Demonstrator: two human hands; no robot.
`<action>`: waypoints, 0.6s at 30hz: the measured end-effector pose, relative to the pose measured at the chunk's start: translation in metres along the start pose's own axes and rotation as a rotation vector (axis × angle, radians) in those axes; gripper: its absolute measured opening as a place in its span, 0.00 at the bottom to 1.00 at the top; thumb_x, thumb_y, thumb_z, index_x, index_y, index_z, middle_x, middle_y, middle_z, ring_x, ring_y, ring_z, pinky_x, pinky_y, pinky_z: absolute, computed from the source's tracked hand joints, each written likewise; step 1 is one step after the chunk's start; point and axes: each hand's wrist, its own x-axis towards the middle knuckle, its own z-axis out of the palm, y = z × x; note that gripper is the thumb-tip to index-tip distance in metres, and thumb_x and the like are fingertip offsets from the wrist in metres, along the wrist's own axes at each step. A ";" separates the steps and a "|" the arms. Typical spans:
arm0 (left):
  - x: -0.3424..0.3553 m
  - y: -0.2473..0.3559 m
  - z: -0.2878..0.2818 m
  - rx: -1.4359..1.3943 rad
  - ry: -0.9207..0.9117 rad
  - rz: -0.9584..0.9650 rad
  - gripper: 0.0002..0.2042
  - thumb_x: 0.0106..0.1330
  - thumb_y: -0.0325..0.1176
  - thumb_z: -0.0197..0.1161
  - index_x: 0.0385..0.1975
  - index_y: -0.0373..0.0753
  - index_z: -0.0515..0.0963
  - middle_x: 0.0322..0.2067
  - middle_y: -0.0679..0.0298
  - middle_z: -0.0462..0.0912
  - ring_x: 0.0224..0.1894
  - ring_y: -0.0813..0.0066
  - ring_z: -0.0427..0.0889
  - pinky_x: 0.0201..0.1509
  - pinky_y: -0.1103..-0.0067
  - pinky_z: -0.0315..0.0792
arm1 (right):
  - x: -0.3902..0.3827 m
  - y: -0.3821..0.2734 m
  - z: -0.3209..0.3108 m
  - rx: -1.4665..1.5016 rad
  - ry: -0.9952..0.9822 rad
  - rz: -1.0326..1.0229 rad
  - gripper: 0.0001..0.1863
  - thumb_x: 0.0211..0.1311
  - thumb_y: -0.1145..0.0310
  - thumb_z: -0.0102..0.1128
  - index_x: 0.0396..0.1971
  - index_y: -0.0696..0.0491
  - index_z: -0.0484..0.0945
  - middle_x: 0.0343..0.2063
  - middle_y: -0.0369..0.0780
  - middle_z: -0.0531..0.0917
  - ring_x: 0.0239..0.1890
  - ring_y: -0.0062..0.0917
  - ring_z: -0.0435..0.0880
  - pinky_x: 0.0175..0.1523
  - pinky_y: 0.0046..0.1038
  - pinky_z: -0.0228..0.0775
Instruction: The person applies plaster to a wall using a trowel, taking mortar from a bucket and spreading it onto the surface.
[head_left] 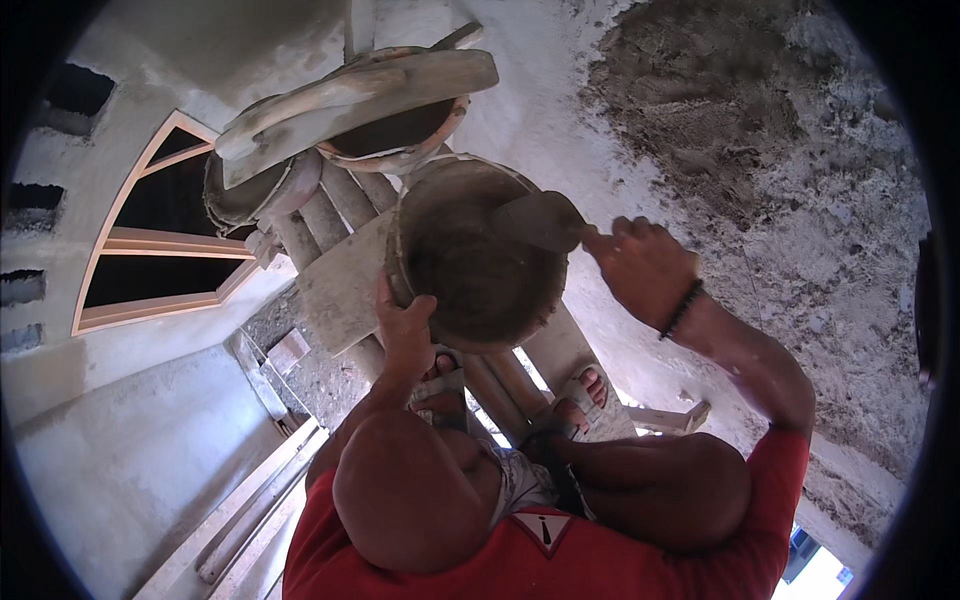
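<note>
A round, mortar-smeared bucket [397, 262] stands on the planks in front of me, with grey-brown mortar [475, 275] inside. My left hand [404, 325] is closed on its near left rim, thumb pointing to the right. In my right hand [648, 268], fingers wrapped round the handle, is a trowel [540, 221]. Its mortar-coated blade reaches over the right side of the bucket, facing left; whether it touches the mortar I cannot tell.
Long boards [360, 100] lie across a second bucket [455, 122] and a third bucket [215, 200] beyond. My sandalled feet rest on scaffold planks [560, 345] with gaps between. A wooden window frame [165, 242] is on the left; a wall with a dark mortar patch [700, 100] rises right.
</note>
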 end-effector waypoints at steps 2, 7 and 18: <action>-0.003 0.006 0.010 0.038 0.015 -0.029 0.28 0.52 0.20 0.55 0.59 0.33 0.66 0.45 0.59 0.78 0.44 0.71 0.79 0.50 0.75 0.75 | 0.020 -0.005 0.020 -0.033 -0.115 -0.035 0.10 0.64 0.69 0.50 0.43 0.51 0.78 0.29 0.48 0.81 0.32 0.39 0.84 0.35 0.37 0.78; -0.001 0.005 0.017 0.153 -0.013 0.037 0.28 0.52 0.21 0.55 0.59 0.29 0.66 0.43 0.60 0.78 0.43 0.74 0.77 0.50 0.79 0.72 | 0.019 -0.017 0.067 0.395 -0.419 -0.027 0.15 0.59 0.64 0.55 0.44 0.54 0.76 0.32 0.51 0.83 0.37 0.47 0.85 0.43 0.46 0.77; 0.002 0.014 0.023 0.187 -0.061 0.032 0.29 0.51 0.20 0.55 0.59 0.28 0.66 0.42 0.60 0.78 0.42 0.75 0.76 0.48 0.81 0.71 | -0.009 -0.038 0.108 0.771 -0.139 -0.014 0.20 0.59 0.57 0.59 0.48 0.51 0.74 0.34 0.47 0.84 0.37 0.46 0.84 0.42 0.45 0.77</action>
